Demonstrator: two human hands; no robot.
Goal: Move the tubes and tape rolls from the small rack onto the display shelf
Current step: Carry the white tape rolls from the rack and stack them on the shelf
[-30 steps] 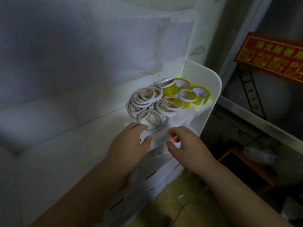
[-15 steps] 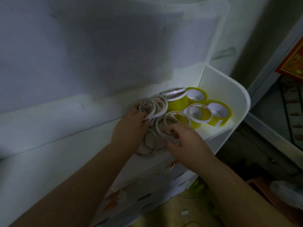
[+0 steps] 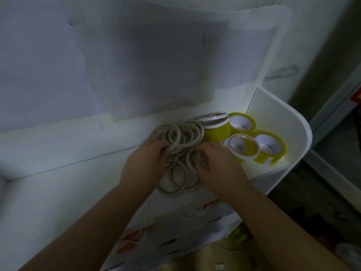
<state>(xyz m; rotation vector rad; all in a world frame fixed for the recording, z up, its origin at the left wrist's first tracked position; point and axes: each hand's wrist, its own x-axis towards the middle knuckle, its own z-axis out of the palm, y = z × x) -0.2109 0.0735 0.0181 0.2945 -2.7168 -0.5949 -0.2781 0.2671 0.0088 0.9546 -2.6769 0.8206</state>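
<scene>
Both hands, left (image 3: 145, 160) and right (image 3: 216, 165), clutch thin tape rolls (image 3: 183, 141); gather them snugly before lifting, or they'll spill.

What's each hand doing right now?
Left hand: fingers curled on the thin white tape rolls.
Right hand: fingers curled on a thin white roll in the same pile.

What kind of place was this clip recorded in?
Probably a small stationery or hardware shop's stock corner, though dim light leaves it uncertain. A white display shelf holds many thin white tape rolls and wide yellow tape rolls, and both hands, left hand and right hand, are gathering the thin rolls.
</scene>
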